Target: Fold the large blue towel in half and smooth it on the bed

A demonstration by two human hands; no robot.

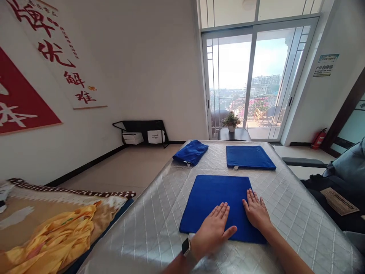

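Observation:
A blue folded towel [212,198] lies flat on the silver quilted surface [154,224] right in front of me. My left hand [212,230], with a watch on its wrist, rests flat on the towel's near edge, fingers stretched out. My right hand [256,211] lies flat on the towel's right part, fingers spread. Neither hand holds anything. Farther back lie two more blue towels: a loosely folded one [190,152] at the left and a flat one [248,156] at the right.
A brown blanket with yellow cloth [54,232] lies at the lower left. A dark chair with grey fabric [339,179] stands at the right. A potted plant [231,121] sits before the glass balcony doors. A black shelf [142,131] stands by the wall.

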